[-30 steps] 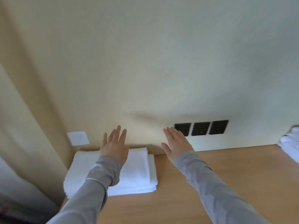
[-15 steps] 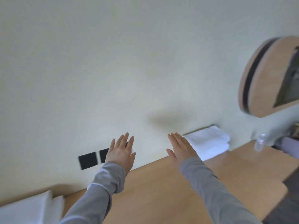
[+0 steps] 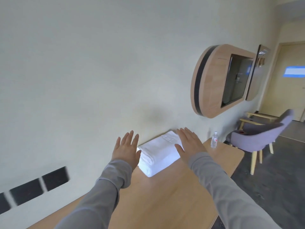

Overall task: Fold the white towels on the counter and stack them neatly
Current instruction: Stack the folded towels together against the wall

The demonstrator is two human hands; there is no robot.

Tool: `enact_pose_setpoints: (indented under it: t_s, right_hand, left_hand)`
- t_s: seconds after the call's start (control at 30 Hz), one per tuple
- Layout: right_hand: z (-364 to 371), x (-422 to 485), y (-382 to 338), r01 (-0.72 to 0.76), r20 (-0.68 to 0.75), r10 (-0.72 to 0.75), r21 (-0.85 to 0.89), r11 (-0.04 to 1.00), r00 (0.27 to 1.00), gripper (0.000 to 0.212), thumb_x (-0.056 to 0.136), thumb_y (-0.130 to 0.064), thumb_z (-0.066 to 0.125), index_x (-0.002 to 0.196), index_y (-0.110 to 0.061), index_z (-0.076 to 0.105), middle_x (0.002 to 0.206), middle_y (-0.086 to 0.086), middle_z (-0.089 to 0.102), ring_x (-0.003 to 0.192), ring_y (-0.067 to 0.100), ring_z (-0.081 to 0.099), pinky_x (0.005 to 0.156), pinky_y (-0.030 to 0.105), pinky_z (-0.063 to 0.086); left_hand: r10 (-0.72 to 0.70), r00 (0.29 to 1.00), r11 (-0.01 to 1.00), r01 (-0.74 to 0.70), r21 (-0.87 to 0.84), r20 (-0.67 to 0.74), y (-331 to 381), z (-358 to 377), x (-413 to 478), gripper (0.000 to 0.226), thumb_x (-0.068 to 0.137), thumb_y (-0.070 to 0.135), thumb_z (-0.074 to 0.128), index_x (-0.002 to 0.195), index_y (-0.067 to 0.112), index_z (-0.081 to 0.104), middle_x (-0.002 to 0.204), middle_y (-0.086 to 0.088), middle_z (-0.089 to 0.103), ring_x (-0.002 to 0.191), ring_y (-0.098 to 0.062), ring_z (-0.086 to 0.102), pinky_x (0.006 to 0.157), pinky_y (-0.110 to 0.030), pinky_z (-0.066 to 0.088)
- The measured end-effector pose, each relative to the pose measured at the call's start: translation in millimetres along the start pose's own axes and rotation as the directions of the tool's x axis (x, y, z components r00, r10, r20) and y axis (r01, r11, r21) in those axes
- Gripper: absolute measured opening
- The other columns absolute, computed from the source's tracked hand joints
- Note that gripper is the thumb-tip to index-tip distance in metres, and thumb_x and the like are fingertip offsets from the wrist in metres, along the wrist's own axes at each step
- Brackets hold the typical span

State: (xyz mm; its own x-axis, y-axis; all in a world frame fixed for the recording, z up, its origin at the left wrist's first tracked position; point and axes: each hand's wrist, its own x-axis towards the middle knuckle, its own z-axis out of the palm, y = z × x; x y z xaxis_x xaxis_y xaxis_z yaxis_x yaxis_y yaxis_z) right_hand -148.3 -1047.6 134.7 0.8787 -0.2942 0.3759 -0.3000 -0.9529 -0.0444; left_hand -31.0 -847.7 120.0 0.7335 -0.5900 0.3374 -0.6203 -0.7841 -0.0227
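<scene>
soft cloth towels (image 3: 158, 152), matt wood counter (image 3: 165, 195)

white towels (image 3: 158, 152), grey sleeves (image 3: 105, 192), wooden counter (image 3: 165, 195)

The right hand (image 3: 189, 144) hides the right end of the folded towels (image 3: 158, 154) and the left hand (image 3: 126, 150) covers their left edge, so whether either touches them cannot be told. The lettering on top of them and the label on the bottle (image 3: 214, 140) are too blurred or small to read. The black wall plates (image 3: 55, 178) are smeared, the last cut off by the left edge.
</scene>
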Motion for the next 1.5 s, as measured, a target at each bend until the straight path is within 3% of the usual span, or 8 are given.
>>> enact_pose_setpoints:
  t_s: [0.3,0.57,0.93,1.03,1.17,1.23,1.4,1.5]
  right_hand:
    - [49.2,97.8,84.7,-0.020,0.027,0.020,0.011,1.000,0.999,0.056,0.099,-0.032,0.030,0.148,-0.015,0.009,0.156,-0.001,0.011,0.144,0.014,0.002,0.118,0.031,0.005]
    - [97.0,169.9,146.2,0.024,0.119,-0.021,-0.023,0.999,0.993,0.056,0.099,-0.032,0.030,0.148,-0.016,0.008,0.157,0.000,0.010,0.145,0.015,0.002,0.118,0.032,0.005]
    - [183.2,271.1,215.6,0.169,0.141,-0.194,0.169,0.971,0.971,0.053,0.098,-0.028,0.036,0.146,-0.013,0.017,0.154,0.003,0.019,0.144,0.018,0.010,0.117,0.032,0.011]
    - [211.8,287.1,233.7,0.170,0.184,-0.215,0.232,0.958,0.959,0.053,0.098,-0.028,0.037,0.145,-0.013,0.020,0.152,0.004,0.024,0.141,0.020,0.019,0.115,0.030,0.016]
    - [254.8,298.0,252.0,0.156,0.240,-0.228,0.285,0.946,0.944,0.039,0.097,-0.030,0.037,0.134,-0.016,0.040,0.134,0.003,0.044,0.124,0.020,0.039,0.100,0.032,0.035]
    - [276.5,296.3,255.6,0.124,0.293,-0.229,0.334,0.934,0.928,0.034,0.098,-0.030,0.037,0.124,-0.014,0.050,0.123,0.003,0.050,0.116,0.019,0.045,0.095,0.031,0.039]
    - [326.9,279.3,255.7,0.052,0.473,-0.250,0.393,0.918,0.845,0.030,0.098,-0.030,0.033,0.099,-0.012,0.058,0.103,0.004,0.054,0.103,0.020,0.049,0.088,0.031,0.042]
    - [353.6,267.5,256.8,0.013,0.603,-0.256,0.377,0.926,0.755,0.036,0.098,-0.035,0.034,0.068,-0.018,0.045,0.083,0.001,0.047,0.090,0.020,0.049,0.077,0.028,0.039]
  left_hand:
    - [-0.071,0.997,0.991,0.075,-0.108,0.037,43.3,65.2,124.8,0.060,0.100,0.038,0.027,0.150,0.019,0.001,0.159,0.000,-0.006,0.146,-0.016,-0.002,0.118,-0.034,0.002]
    - [-0.109,0.994,0.990,0.107,0.090,0.012,46.2,104.2,191.8,0.060,0.100,0.040,0.023,0.150,0.017,0.000,0.158,-0.004,-0.012,0.145,-0.021,-0.013,0.118,-0.039,-0.006]
    - [-0.307,0.951,0.932,0.294,0.214,0.030,80.4,164.0,253.8,0.060,0.100,0.040,0.024,0.150,0.016,0.001,0.158,-0.004,-0.009,0.145,-0.022,-0.012,0.117,-0.038,-0.006]
    - [-0.378,0.925,0.907,0.364,0.210,0.030,91.0,177.0,268.3,0.057,0.099,0.038,0.028,0.149,0.016,0.012,0.158,-0.006,0.008,0.146,-0.022,0.003,0.117,-0.036,0.004]
    - [-0.635,0.769,0.765,0.639,-0.074,0.072,107.0,206.9,264.9,0.033,0.096,0.034,0.040,0.117,0.010,0.050,0.119,-0.009,0.052,0.113,-0.027,0.046,0.091,-0.036,0.038]
    - [-0.733,0.652,0.624,0.757,-0.193,0.191,113.5,227.4,253.2,0.032,0.096,0.036,0.042,0.106,0.008,0.053,0.110,-0.010,0.056,0.103,-0.028,0.052,0.084,-0.035,0.042]
    - [-0.819,0.401,0.358,0.916,-0.181,0.410,132.0,276.2,222.8,0.041,0.092,0.053,0.043,0.079,0.015,0.053,0.073,0.001,0.057,0.064,-0.013,0.050,0.059,-0.026,0.036]
    - [-0.775,0.269,0.226,0.963,-0.147,0.572,138.0,298.9,217.8,0.050,0.091,0.058,0.040,0.065,0.016,0.047,0.068,-0.001,0.056,0.071,-0.021,0.056,0.066,-0.028,0.040]
